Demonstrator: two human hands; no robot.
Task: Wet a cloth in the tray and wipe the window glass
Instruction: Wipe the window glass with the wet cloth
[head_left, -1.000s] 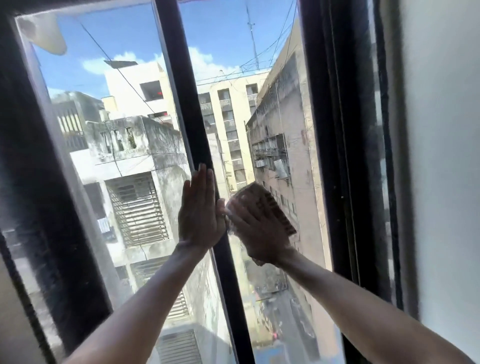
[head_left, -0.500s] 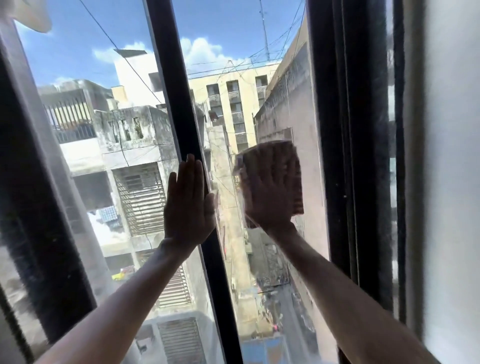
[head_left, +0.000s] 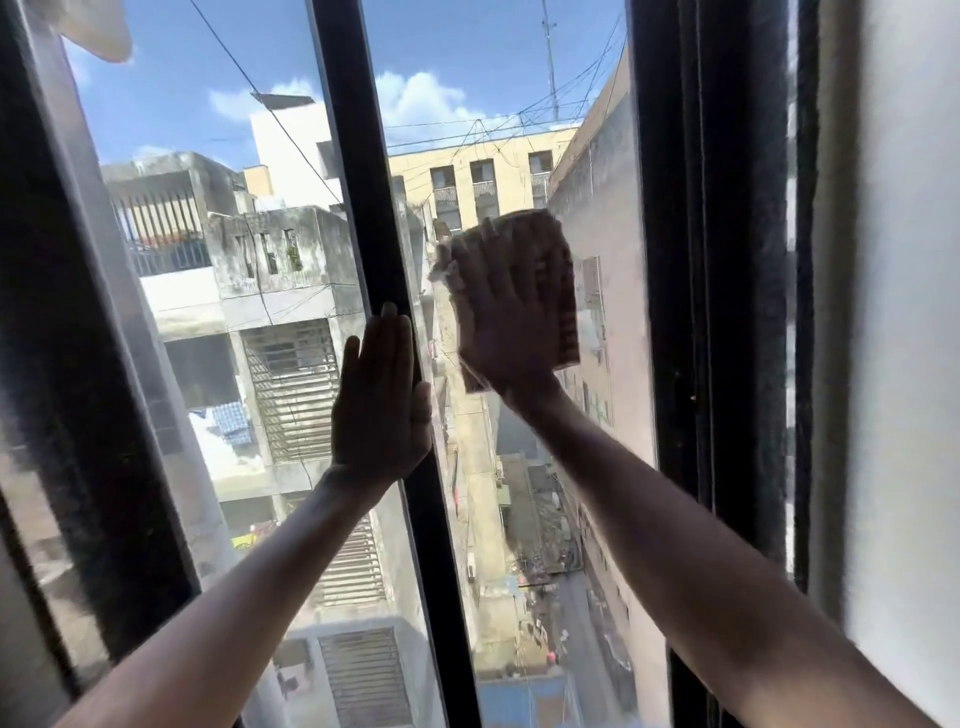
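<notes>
You are working with both arms bare: no sleeve is showing on either forearm, from the bottom edge of the view up to the wrist. Your left hand (head_left: 382, 400) is wearing no glove, ring or watch that can be seen, and its wrist is carrying no band. Your right hand (head_left: 511, 317) is likewise showing no glove, ring or strap. Both are appearing mostly in shadow against the bright light behind, so finer detail is not showing.
</notes>
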